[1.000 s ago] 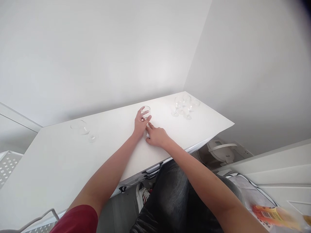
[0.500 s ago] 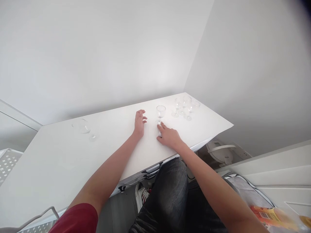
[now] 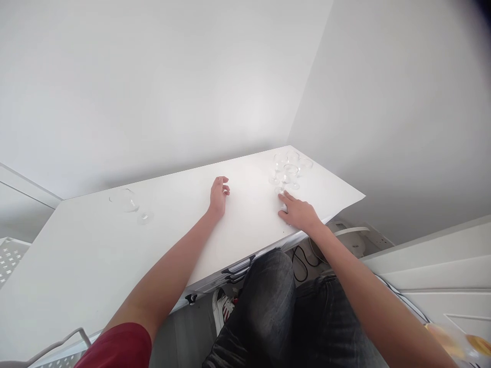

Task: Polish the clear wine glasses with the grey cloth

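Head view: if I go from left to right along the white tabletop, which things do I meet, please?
Single clear glass, left hand, group of stemmed glasses. The right hand overlaps this group from left to right, so it is left out.

The tabletop (image 3: 88,255) runs from the lower left of the frame to right of centre, with the wall (image 3: 153,87) behind it. Towards its right end stand glasses (image 3: 280,162) in a close cluster — the front glass (image 3: 290,174) just before them, its foot at the right hand (image 3: 297,210). The left hand (image 3: 218,196) is near the frame's centre, between this group and a lone glass (image 3: 128,202) on the left.
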### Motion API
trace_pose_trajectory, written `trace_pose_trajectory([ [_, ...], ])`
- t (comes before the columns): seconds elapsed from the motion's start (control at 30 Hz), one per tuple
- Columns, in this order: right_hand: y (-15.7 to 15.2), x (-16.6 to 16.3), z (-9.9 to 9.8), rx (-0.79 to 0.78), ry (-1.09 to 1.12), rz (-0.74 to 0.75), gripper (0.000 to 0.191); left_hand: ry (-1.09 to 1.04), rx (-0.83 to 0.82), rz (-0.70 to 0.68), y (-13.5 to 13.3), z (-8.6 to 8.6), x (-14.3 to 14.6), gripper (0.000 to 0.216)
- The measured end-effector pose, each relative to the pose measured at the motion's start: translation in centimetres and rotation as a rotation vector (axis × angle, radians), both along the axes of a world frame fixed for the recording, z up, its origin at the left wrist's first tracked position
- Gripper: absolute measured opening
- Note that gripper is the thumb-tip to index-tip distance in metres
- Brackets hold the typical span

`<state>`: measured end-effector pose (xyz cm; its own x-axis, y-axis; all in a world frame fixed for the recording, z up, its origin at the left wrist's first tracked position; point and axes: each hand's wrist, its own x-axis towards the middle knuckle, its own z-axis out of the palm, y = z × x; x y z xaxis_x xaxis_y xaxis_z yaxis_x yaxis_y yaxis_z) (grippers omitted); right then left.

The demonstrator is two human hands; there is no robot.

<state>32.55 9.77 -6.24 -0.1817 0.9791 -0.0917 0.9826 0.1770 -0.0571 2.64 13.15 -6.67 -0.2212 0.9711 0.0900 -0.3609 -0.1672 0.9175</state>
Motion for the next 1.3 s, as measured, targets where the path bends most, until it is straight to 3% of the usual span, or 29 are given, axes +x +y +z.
trace_pose_trajectory([
  [1.3, 0.49, -0.43, 0.14, 0.013, -0.001, -0.079, 0.069, 0.021, 0.011, -0.044, 0.10, -0.07, 0.15, 0.027],
])
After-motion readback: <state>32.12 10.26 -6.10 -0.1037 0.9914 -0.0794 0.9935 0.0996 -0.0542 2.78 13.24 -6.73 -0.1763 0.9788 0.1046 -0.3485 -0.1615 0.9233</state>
